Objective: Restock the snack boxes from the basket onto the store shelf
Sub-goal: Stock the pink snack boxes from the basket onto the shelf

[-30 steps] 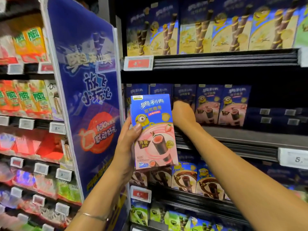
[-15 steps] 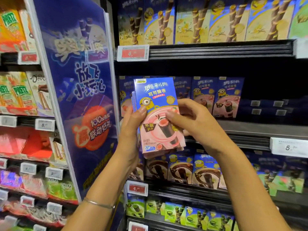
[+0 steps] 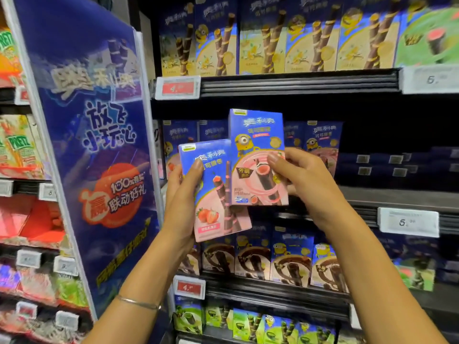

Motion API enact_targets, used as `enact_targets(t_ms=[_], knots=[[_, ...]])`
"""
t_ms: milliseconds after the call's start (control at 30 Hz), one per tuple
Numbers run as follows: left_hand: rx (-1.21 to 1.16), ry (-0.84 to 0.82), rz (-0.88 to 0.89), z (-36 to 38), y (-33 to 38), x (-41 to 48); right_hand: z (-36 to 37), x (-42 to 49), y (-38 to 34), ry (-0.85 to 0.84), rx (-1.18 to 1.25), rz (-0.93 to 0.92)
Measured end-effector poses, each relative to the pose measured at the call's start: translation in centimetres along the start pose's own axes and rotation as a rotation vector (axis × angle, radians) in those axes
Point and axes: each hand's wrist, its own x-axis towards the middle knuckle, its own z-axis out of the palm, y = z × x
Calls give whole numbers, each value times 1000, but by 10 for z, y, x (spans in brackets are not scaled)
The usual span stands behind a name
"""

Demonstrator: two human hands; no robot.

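Retail shop, snack aisle. Tiered dark metal shelves (image 3: 298, 83) carry front-facing rows of identical cartons: blue-and-yellow wafer-roll boxes (image 3: 263, 38) above, blue-and-brown boxes (image 3: 290, 259) below, green boxes (image 3: 248, 324) lowest. Price labels clip to the shelf edges: a red-and-white label (image 3: 178, 88) and a white label (image 3: 408, 222). A tall blue printed promotional panel (image 3: 94, 145) divides this bay from a neighbouring bay of orange-and-green boxes (image 3: 22, 147).
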Motion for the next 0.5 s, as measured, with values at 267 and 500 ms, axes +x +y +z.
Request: enact_targets(t_ms=[267, 500], knots=[[-69, 77, 108, 6, 14, -2, -31, 59, 37, 214, -320, 87], [0, 89, 124, 25, 16, -5, -11, 86, 46, 255, -740, 82]])
